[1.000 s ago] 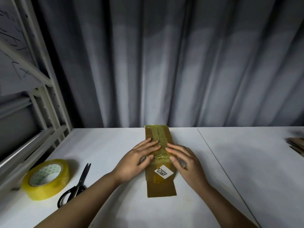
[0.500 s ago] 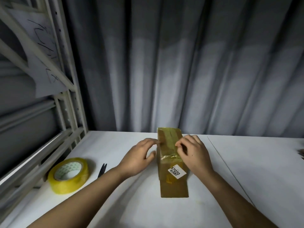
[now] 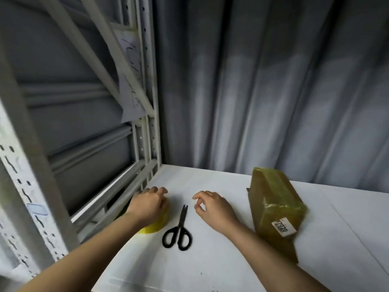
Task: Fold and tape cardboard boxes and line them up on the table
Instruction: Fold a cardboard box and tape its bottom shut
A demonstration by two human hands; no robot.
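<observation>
Work surface: a white table [image 3: 221,268] set against a grey pleated curtain [image 3: 273,91] on the far side. A pale metal shelving rack [image 3: 147,102] stands along the left edge, with a sheet of paper [image 3: 130,81] bearing handwriting hung on its frame.

Task item: one cardboard box [image 3: 275,205], wrapped in glossy tape, lies on the right part of the table, its long axis running near to far. A white label [image 3: 284,227] printed "7020" sits on its near end.

Left hand [image 3: 148,204]: rests on top of the yellow tape roll [image 3: 156,223] at the left table edge, fingers curved over the roll.

Right hand [image 3: 212,207]: hovers above the table between the box and the black scissors [image 3: 179,230], fingers loosely curled, holding nothing, thumb and forefinger close together. The scissors lie closed, blades pointing far, between the two hands.
</observation>
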